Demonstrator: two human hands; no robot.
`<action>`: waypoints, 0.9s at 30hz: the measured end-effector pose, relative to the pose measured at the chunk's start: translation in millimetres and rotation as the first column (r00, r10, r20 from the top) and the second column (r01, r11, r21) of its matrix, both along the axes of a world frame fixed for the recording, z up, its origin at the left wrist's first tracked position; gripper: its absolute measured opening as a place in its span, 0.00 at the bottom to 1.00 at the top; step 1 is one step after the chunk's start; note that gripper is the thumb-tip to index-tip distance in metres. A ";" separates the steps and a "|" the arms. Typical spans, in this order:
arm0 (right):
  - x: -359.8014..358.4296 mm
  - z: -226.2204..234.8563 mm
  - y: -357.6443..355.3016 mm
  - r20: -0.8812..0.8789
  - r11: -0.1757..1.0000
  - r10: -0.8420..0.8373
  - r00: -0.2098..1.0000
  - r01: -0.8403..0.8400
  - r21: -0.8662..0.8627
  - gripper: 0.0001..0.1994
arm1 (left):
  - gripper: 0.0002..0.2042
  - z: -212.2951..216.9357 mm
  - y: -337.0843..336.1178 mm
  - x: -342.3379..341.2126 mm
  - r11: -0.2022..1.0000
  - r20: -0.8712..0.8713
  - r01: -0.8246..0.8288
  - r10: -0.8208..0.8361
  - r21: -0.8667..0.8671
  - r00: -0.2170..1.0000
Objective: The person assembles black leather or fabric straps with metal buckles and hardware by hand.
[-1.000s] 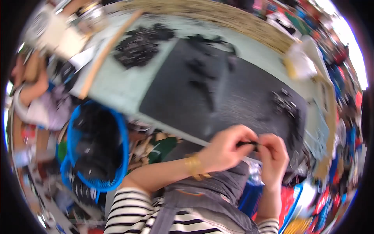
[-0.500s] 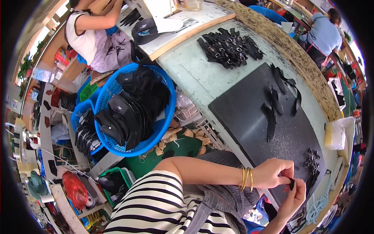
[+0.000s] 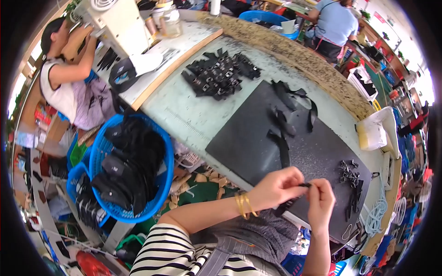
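Note:
My left hand (image 3: 280, 186), with gold bangles at its wrist, and my right hand (image 3: 321, 202) meet over the near edge of the black mat (image 3: 248, 138). Pinched between the fingers of both is a small black strap (image 3: 304, 185), mostly hidden by them. Several loose black straps (image 3: 282, 145) lie on the mat beyond my hands. To the right of them is a little heap of metal buckles (image 3: 349, 171), with more dark strips (image 3: 353, 202) beside it. A pile of black straps with buckles (image 3: 221, 73) lies farther back on the pale table (image 3: 179, 108).
At the left stands a blue basket (image 3: 170, 156) full of black shoe-like pieces. A sewing machine (image 3: 117, 27) is at the back left, where a co-worker (image 3: 69, 78) sits. A white container (image 3: 372, 131) and coiled pale cord (image 3: 377, 214) are at the right edge.
My view has turned, so the table and basket appear farther left. Both hands have risen in the picture, still pinching the strap, which now lies more level.

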State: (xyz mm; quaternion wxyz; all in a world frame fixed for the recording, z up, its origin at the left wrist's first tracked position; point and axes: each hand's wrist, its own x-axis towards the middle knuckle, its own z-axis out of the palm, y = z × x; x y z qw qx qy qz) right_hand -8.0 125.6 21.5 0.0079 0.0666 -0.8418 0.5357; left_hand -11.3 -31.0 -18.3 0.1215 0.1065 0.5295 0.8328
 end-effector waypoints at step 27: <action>-35.1 -10.0 172.8 -0.261 0.814 -0.408 0.875 0.478 0.330 0.03 | 0.07 19.2 13.0 -211.3 0.586 -0.642 -0.395 -0.299 -0.708 0.707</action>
